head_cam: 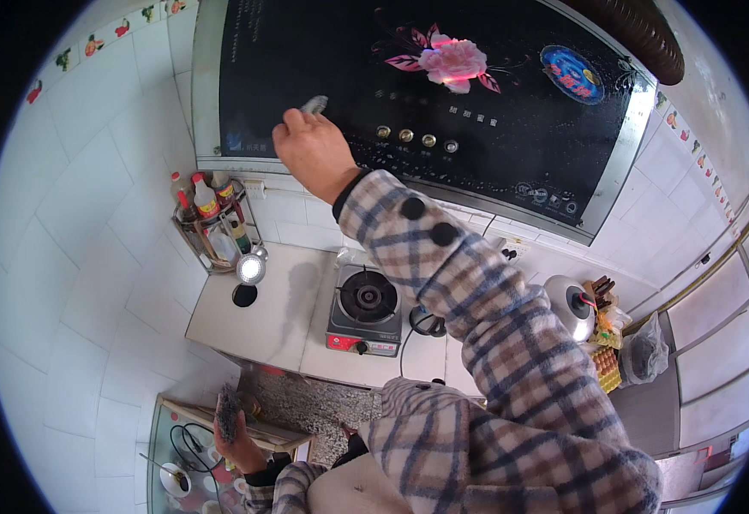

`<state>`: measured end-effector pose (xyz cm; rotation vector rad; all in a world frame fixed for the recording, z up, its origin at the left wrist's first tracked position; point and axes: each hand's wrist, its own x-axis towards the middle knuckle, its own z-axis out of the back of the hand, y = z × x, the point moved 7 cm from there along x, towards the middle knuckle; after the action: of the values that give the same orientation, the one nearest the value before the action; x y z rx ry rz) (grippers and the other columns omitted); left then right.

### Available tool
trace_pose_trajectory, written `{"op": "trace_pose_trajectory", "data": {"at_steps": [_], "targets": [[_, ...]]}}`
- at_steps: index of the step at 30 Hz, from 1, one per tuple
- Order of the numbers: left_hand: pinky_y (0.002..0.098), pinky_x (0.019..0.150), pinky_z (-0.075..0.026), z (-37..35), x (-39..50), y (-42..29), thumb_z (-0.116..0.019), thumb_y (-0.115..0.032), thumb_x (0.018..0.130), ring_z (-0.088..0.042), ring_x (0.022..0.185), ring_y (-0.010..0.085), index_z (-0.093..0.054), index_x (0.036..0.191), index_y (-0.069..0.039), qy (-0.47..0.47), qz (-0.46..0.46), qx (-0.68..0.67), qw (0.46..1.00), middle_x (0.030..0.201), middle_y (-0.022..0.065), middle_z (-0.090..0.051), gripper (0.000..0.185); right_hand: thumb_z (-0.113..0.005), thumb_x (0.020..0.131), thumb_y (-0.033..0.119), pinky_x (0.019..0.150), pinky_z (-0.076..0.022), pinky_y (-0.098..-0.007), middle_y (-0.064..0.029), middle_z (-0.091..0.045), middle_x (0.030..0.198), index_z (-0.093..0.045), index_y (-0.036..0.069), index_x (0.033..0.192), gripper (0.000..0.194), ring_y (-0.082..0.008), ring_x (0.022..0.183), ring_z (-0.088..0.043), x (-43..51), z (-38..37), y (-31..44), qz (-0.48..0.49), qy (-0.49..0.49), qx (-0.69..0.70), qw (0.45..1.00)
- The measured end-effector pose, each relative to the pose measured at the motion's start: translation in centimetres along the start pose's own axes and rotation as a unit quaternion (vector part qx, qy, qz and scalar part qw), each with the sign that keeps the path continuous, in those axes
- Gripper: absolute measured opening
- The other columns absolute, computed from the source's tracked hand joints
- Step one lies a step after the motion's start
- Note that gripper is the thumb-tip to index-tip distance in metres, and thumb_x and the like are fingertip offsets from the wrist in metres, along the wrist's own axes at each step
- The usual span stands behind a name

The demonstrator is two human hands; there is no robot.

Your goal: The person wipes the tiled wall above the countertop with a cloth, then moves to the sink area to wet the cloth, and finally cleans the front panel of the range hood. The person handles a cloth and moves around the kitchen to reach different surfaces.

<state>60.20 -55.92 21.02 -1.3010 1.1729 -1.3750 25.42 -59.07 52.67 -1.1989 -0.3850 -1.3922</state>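
My right hand (pixel 310 151) is raised at the lower left of the black glass front of a range hood (pixel 323 58), gripping a small greyish cloth or pad (pixel 315 105) against the glass. Wet-looking drops and specks mark the glass around a row of round buttons (pixel 417 137) and towards the lower right. Low at the left, my left hand (pixel 239 443) holds a dark grey scouring pad of wire-like mesh (pixel 227 414) upright, away from the hood.
Below the hood, a portable gas stove (pixel 365 311) stands on the white counter (pixel 284 321). A corner rack (pixel 210 225) of bottles is at its left. An electric kettle (pixel 567 305) and eggs in a yellow tray (pixel 606 367) are at the right. A glass-topped table (pixel 162 443) stands lower left.
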Motion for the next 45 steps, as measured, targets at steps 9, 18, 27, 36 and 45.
{"op": "trace_pose_trajectory", "data": {"at_steps": [9, 18, 27, 36, 45], "targets": [[0.0302, 0.091, -0.043, -1.9, -0.2, -1.2, -0.059, 0.006, 0.079, -0.057, 0.101, 0.0184, -0.054, 0.118, 0.005, 0.036, -0.034, -0.015, 0.999, 0.114, 0.012, -0.06, 0.039, -0.057, 0.067, 0.004, 0.077, -0.0475, -0.0363, -0.01, -0.058, 0.085, -0.061, 0.005, 0.078, 0.011, -0.0274, 0.084, -0.057, -4.1, 7.8, -11.6, -0.008, -0.003, 0.076, 0.997], [0.0309, 0.094, -0.041, -1.9, -0.1, -1.2, -0.059, 0.006, 0.079, -0.055, 0.107, 0.0184, -0.055, 0.118, 0.004, 0.02, -0.001, -0.014, 1.0, 0.118, 0.0116, -0.058, 0.039, -0.066, 0.07, -0.001, 0.066, -0.051, -0.0322, -0.0104, -0.06, 0.09, -0.063, 0.005, 0.083, 0.014, -0.0266, 0.076, -0.062, -10.9, 15.5, -16.2, -0.21, 0.018, 0.004, 0.977], [0.0297, 0.095, -0.041, -3.5, -0.2, -2.7, -0.059, 0.009, 0.078, -0.055, 0.108, 0.0192, -0.054, 0.118, 0.004, 0.016, -0.031, -0.048, 0.998, 0.119, 0.0117, -0.058, 0.041, -0.059, 0.071, 0.009, 0.06, -0.0524, -0.0334, -0.0096, -0.055, 0.078, -0.06, 0.007, 0.073, 0.003, -0.0235, 0.075, -0.06, 0.9, 1.0, -3.2, 0.022, 0.069, -0.001, 0.997], [0.0312, 0.094, -0.042, 2.7, -2.3, -0.7, -0.061, 0.007, 0.079, -0.055, 0.109, 0.0205, -0.055, 0.118, 0.003, -0.092, -0.053, 0.011, 0.994, 0.119, 0.013, -0.057, 0.04, -0.053, 0.078, 0.011, 0.06, -0.0533, -0.0388, -0.014, -0.058, 0.083, -0.061, 0.008, 0.076, 0.009, -0.0301, 0.072, -0.062, 12.5, -8.7, 2.3, 0.058, 0.055, 0.023, 0.997], [0.0312, 0.09, -0.044, 7.5, -5.0, 4.7, -0.059, 0.006, 0.081, -0.056, 0.105, 0.0198, -0.056, 0.118, 0.002, -0.165, 0.057, -0.032, 0.984, 0.118, 0.0097, -0.057, 0.037, -0.055, 0.074, 0.012, 0.056, -0.0511, -0.0364, -0.0101, -0.052, 0.077, -0.056, 0.008, 0.065, 0.009, -0.0251, 0.072, -0.059, 3.6, -6.2, 5.6, 0.185, 0.116, 0.035, 0.975]]}}
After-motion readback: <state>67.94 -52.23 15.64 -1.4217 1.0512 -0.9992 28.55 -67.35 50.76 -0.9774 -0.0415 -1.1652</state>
